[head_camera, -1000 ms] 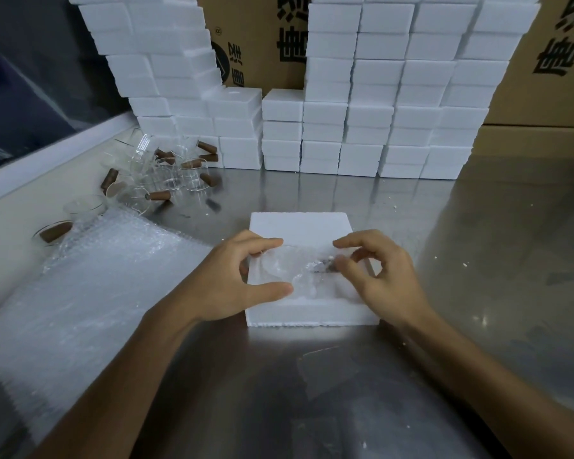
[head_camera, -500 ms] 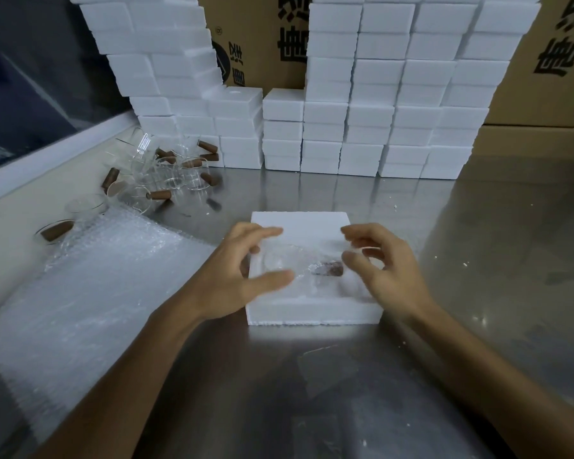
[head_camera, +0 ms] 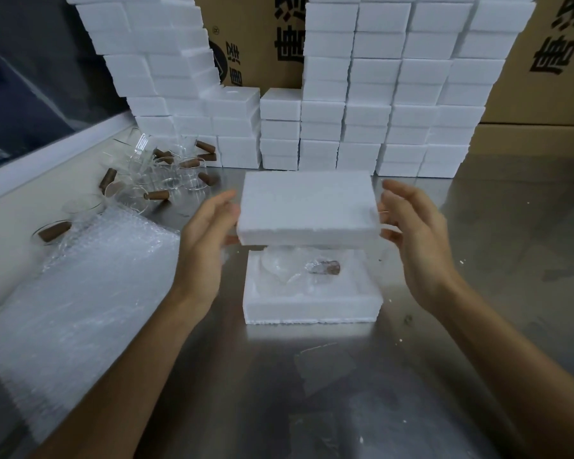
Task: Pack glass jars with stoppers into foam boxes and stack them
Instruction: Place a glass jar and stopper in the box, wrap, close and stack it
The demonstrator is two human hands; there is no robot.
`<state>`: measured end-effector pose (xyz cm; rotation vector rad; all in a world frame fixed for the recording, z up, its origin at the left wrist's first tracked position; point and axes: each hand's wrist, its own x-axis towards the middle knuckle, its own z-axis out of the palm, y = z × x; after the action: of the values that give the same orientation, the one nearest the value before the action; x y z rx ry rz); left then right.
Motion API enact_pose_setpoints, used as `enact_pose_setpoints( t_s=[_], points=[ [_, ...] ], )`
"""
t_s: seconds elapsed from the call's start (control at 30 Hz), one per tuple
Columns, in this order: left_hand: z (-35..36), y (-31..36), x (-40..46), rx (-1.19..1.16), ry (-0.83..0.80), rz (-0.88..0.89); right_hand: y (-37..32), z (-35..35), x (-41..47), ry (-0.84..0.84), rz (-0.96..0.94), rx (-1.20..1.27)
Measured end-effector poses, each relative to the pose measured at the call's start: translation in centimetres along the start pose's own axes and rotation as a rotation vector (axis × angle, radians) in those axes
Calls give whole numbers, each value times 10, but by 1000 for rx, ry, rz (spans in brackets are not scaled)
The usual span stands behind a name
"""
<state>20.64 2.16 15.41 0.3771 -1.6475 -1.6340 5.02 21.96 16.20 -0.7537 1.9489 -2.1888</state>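
Two hands, the left hand [head_camera: 206,246] and right hand [head_camera: 415,240], held a white foam lid [head_camera: 307,208] by its short ends, fingers lightly curled against it, level above the foam box [head_camera: 312,306] on the steel table [head_camera: 345,392]. One wrapped glass jar with stopper [head_camera: 309,268] lay in that box's recess. Loose jars [head_camera: 166,173] and bubble wrap [head_camera: 73,293] lay left; stacked foam boxes [head_camera: 395,94] stood behind.

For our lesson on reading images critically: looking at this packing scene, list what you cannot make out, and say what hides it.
1. Head view: the far part of the foam box base lies behind the foam lid.
2. The wrapped glass jar is transparent; only its brown stopper shows clearly.
3. The left hand fingertips sit behind the lid's edge; the right hand is blurred, so contact is unclear.
4. The cardboard cartons: print is cut off by foam stacks.
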Motion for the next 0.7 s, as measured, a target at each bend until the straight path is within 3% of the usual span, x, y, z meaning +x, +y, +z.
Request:
enact_pose_setpoints(
  t_s=[0.47,0.7],
  points=[
    [5,23,-12,-112,31,31,-5,2,-11,-23,13,99],
    [-2,-1,-9,151,-61,-35,8,3,-10,-48,136,-33]
  ],
)
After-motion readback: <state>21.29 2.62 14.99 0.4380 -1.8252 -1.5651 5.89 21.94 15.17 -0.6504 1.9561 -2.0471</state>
